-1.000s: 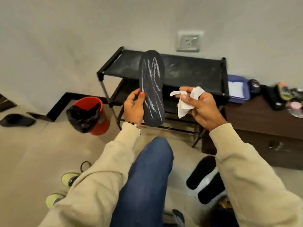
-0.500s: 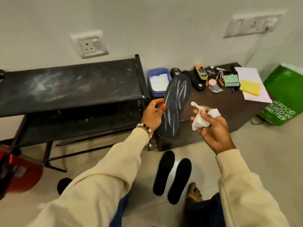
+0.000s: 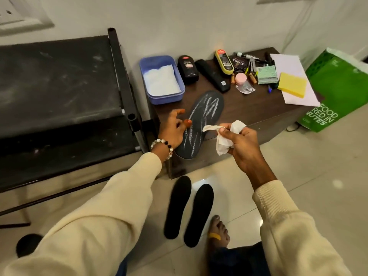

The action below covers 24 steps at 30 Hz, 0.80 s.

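A dark grey insole (image 3: 205, 114) with white streaks lies flat on the dark wooden table (image 3: 249, 110), its heel end hanging over the front edge. My left hand (image 3: 172, 129) hovers at the insole's left side with fingers loosely spread; the thumb tip is at the insole's edge and does not grip it. My right hand (image 3: 243, 144) is just in front of the table and pinches a crumpled white tissue (image 3: 225, 142).
A blue tub (image 3: 161, 80) with white powder, shoe polish bottles (image 3: 188, 69), a yellow sponge (image 3: 291, 84) and papers crowd the table's back. A black shoe rack (image 3: 59, 80) stands left, a green bag (image 3: 338, 90) right. Two black insoles (image 3: 177, 208) lie on the floor by my foot (image 3: 218, 232).
My view swung right from the rack to the table. My left hand brought the upright insole down onto the table and let go. The right hand kept the tissue.
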{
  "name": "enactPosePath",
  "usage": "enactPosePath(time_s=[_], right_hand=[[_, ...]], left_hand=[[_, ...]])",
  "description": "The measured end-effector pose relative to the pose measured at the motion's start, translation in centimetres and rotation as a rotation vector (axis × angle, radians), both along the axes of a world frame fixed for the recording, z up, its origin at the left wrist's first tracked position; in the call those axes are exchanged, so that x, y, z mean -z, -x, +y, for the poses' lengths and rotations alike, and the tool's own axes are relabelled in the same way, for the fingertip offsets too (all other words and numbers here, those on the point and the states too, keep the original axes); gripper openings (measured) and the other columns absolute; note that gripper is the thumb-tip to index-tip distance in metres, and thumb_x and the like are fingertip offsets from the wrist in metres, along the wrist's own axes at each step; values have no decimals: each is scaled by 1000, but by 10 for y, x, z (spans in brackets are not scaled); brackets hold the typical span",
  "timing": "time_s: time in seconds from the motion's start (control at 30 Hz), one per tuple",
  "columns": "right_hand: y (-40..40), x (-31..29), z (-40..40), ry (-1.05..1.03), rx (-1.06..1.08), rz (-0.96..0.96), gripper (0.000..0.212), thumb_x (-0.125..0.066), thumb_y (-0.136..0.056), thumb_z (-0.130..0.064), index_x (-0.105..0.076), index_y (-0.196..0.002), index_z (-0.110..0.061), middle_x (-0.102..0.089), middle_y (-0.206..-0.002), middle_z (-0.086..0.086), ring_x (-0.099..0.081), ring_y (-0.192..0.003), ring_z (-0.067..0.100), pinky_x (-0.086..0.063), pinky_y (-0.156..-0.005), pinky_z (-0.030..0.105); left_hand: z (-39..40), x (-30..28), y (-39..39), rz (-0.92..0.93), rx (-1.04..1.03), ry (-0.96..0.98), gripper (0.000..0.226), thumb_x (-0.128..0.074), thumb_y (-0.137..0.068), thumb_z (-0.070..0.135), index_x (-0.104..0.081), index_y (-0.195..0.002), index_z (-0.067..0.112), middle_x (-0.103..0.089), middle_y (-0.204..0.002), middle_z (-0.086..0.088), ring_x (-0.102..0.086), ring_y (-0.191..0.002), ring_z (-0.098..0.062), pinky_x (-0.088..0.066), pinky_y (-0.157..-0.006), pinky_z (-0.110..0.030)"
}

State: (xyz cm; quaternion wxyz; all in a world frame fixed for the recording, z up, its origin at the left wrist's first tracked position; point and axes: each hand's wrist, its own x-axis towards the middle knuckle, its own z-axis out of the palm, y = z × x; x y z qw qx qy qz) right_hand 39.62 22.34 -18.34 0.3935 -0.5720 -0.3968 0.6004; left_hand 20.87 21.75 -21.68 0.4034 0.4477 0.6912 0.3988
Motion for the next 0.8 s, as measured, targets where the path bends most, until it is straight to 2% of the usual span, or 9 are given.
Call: enactPosePath(time_s=[0.1,0.17,0.27,0.37,0.5,0.57,0.67,0.8], right_hand=[[4,5,3,0,4,-48,10,-68,-83,-5,-71,-87,-14,-66,-83,2,-62,-83,19,-56,-73,38],[5,6,4,-16,3,-92,10,-69,-83,-7,-71,-90,-14,-67,-86,2,-62,-86,19,-55,-78,37],[8,7,3,-50,11,-142,7,-70,-83,-11,-71,-87,-17,-68,-87,1,-61,-86,18,-53,-77,33],[13,7,0,-104,-6,-139,7,-70,-83,-15,-72,-87,-19,-69,-87,-1,-62,-85,15,-54,-75,29],[27,3,-4,-205,-141,-133,10,-65,-86,-11,-71,-92,-16,-71,-87,-3,-65,-76,4,-53,-73,22],[37,6,-5,-266,-251,-258,12,-66,-86,-11,-71,-96,-14,-70,-90,0,-65,-79,7,-51,-77,25],[51,15,-4,-473,-372,-670,22,-68,-85,-14,-70,-107,-12,-70,-102,7,-64,-92,18,-50,-84,26],[60,22,-4,-663,-497,-942,27,-68,-82,-7,-68,-109,-3,-64,-107,15,-59,-99,29,-45,-84,29]], left_hand=[[4,-6,2,81,-22,-70,43,-61,-93,27,-51,-133,13,-64,-111,-2,-61,-97,-14,-48,-86,-25],[3,-9,2,195,26,-134,46,-65,-91,25,-53,-133,10,-58,-124,-4,-58,-110,-17,-45,-94,-24],[-4,-16,4,385,122,-152,50,-69,-88,22,-54,-133,10,-48,-139,-8,-47,-126,-20,-35,-102,-22],[-15,-22,9,461,209,-65,62,-75,-82,25,-50,-138,12,-40,-144,-7,-41,-131,-21,-30,-105,-21],[-32,-21,11,566,365,148,102,-85,-68,32,-27,-150,15,-20,-154,-7,-21,-141,-28,-24,-117,-36],[-37,-18,13,605,374,202,109,-87,-65,32,-23,-151,14,-21,-151,-8,-21,-139,-31,-27,-116,-40],[-40,-15,21,654,335,186,105,-87,-66,32,-25,-149,12,-26,-145,-8,-27,-134,-30,-32,-113,-39],[-41,-13,31,601,305,151,86,-86,-66,28,-43,-138,11,-35,-131,-7,-41,-119,-26,-40,-106,-36]])
